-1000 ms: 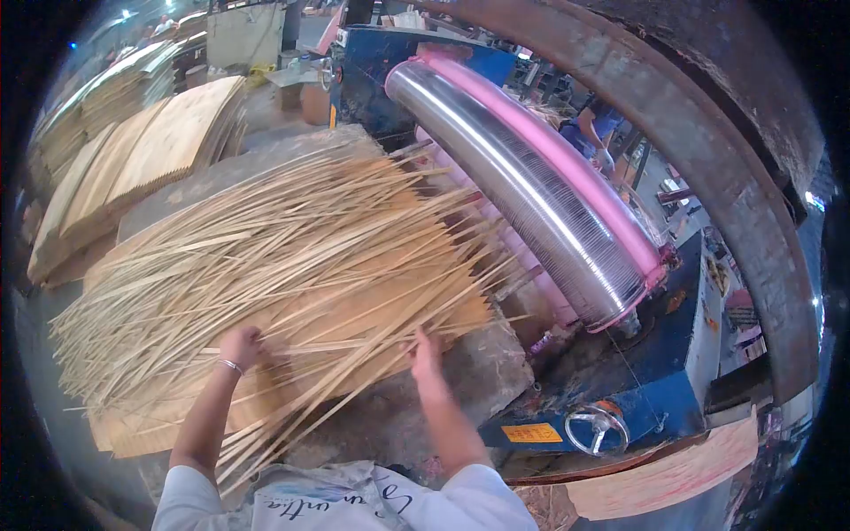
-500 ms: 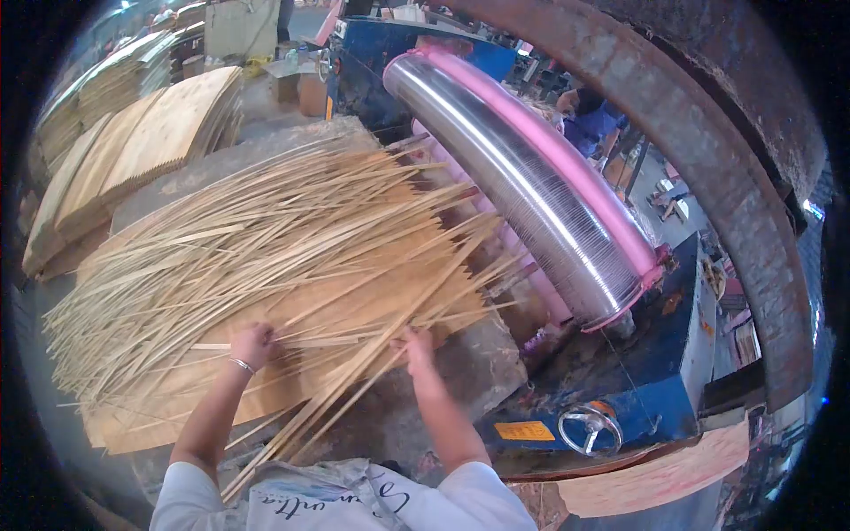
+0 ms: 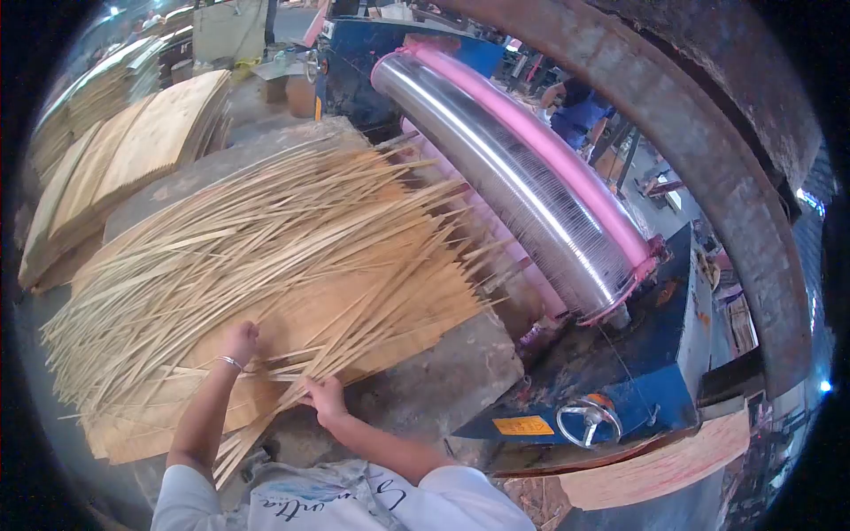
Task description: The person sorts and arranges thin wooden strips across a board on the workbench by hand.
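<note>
A wide pile of thin wood strips lies across a tan sheet of veneer, many strips crossing at angles. My left hand, with a bracelet on the wrist, is closed over the near part of the sheet; what its fingers hold, if anything, cannot be made out. Nearer to me, my right hand is closed at a slanting bundle of strips, its fingertips partly hidden. The bundle's near ends stick out past the sheet's edge toward my shirt.
Right of the sheet stands a blue machine with a shiny metal roller, a pink roller and a handwheel. Stacked veneer sheets stand at the left. A rusty curved beam crosses the right. Another person is behind the rollers.
My right hand has moved left and toward me along the slanting strips. The left hand has shifted slightly left. Fewer strips now lie across the near right part of the sheet.
</note>
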Demonstrator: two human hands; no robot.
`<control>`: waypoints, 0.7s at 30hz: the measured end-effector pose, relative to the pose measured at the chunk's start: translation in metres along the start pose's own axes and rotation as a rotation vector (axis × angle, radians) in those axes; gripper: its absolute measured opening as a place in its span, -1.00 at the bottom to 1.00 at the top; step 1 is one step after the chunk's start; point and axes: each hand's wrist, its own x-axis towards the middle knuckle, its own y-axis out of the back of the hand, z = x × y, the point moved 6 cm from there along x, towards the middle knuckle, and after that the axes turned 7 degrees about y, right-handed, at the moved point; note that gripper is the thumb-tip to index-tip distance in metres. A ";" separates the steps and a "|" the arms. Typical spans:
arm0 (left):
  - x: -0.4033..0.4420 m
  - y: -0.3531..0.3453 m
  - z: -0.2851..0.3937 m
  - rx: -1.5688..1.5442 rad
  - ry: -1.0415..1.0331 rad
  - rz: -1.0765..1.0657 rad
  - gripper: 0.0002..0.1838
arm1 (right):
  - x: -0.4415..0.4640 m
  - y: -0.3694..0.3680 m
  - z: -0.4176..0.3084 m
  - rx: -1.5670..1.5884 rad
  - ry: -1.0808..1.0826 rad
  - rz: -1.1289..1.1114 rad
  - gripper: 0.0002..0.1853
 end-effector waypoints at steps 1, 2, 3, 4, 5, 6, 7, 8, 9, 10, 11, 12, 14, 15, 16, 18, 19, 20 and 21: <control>0.002 0.004 -0.004 -0.035 0.039 0.034 -0.83 | 0.000 0.002 -0.007 0.019 0.036 0.024 -0.79; 0.003 0.008 -0.009 -0.068 0.082 0.068 -0.84 | 0.000 0.005 -0.015 0.038 0.067 0.046 -0.79; 0.000 0.015 -0.005 -0.046 0.105 0.065 -0.84 | -0.003 0.006 -0.018 0.059 0.096 0.071 -0.79; -0.004 0.024 0.007 -0.022 0.126 0.057 -0.84 | 0.009 0.016 -0.018 -0.099 0.187 0.120 -0.76; -0.006 0.029 0.013 0.000 0.144 0.051 -0.83 | 0.012 0.028 -0.010 -0.040 0.180 0.171 -0.75; -0.001 0.023 0.004 -0.040 0.176 0.036 -0.80 | 0.003 0.030 -0.033 0.018 0.178 0.218 -0.74; -0.001 0.021 0.006 -0.100 0.194 -0.024 -0.79 | 0.000 0.034 -0.052 0.075 0.176 0.261 -0.73; -0.001 0.018 0.010 -0.161 0.212 -0.083 -0.78 | 0.004 0.044 -0.065 0.138 0.217 0.311 -0.72; -0.001 0.014 0.013 -0.223 0.230 -0.143 -0.77 | 0.010 0.056 -0.075 0.202 0.257 0.363 -0.71; 0.008 0.002 0.001 -0.172 0.182 -0.140 -0.76 | 0.016 0.067 -0.083 0.235 0.275 0.365 -0.71; 0.017 -0.007 -0.011 -0.169 0.165 -0.097 -0.75 | 0.024 0.077 -0.087 0.235 0.296 0.346 -0.71; 0.023 -0.014 -0.018 -0.163 0.147 -0.058 -0.75 | 0.035 0.081 -0.086 0.150 0.241 0.213 -0.71; 0.009 0.009 0.017 0.006 0.094 0.036 -0.75 | 0.037 0.088 -0.088 0.029 0.164 0.067 -0.71; 0.006 0.014 0.024 0.034 0.088 0.037 -0.75 | 0.037 0.089 -0.093 -0.010 0.147 0.044 -0.71; 0.004 0.017 0.028 0.062 0.086 0.040 -0.76 | 0.037 0.090 -0.098 -0.050 0.127 0.019 -0.72; -0.003 0.022 0.035 0.072 0.061 0.051 -0.77 | 0.050 0.116 -0.118 -0.016 0.250 0.228 -0.72; -0.009 0.024 0.039 0.056 0.034 0.057 -0.78 | 0.057 0.129 -0.130 0.003 0.309 0.332 -0.73; -0.013 0.025 0.040 0.042 0.005 0.061 -0.78 | 0.064 0.143 -0.142 -0.097 0.323 0.439 -0.73; -0.014 0.025 0.040 0.041 -0.009 0.067 -0.79 | 0.069 0.157 -0.157 -0.197 0.338 0.546 -0.74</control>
